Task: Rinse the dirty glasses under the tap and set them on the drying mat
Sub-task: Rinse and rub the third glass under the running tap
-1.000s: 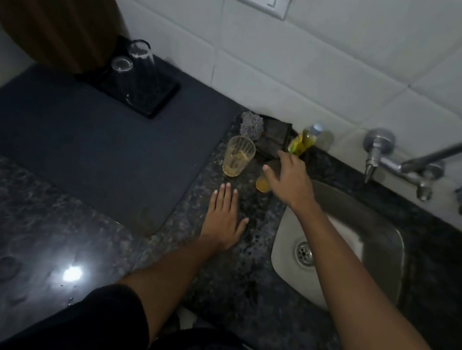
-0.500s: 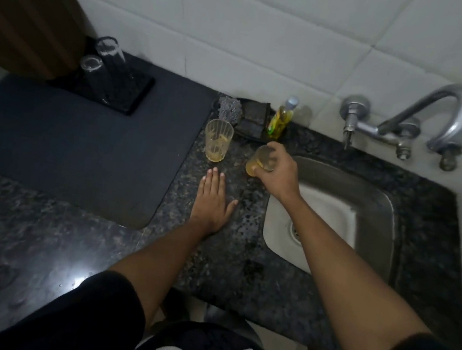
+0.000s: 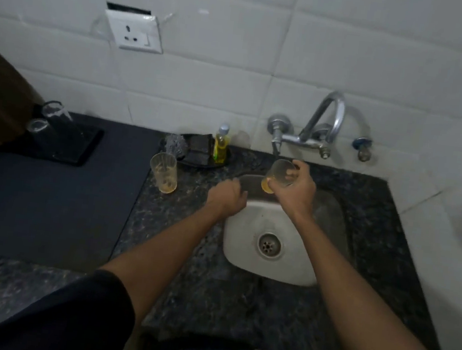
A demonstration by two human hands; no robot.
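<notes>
Right hand (image 3: 294,191) wrapped round a juice-stained glass (image 3: 277,176), tilted, mouth toward the short spout (image 3: 276,148) at twelve o'clock just above its rim, over the sink (image 3: 332,216). Left hand (image 3: 228,197) loosely curled, holding nothing, at the sink's nine o'clock edge. Second dirty glass (image 3: 164,172) upright on the desk (image 3: 185,256), nearer the left hand. Drying mat (image 3: 46,196) farther toward nine; two upturned glasses (image 3: 46,117) near its far corner

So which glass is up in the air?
The glass the right hand holds over the sink. The other yellowish glass stands on the counter.
</notes>
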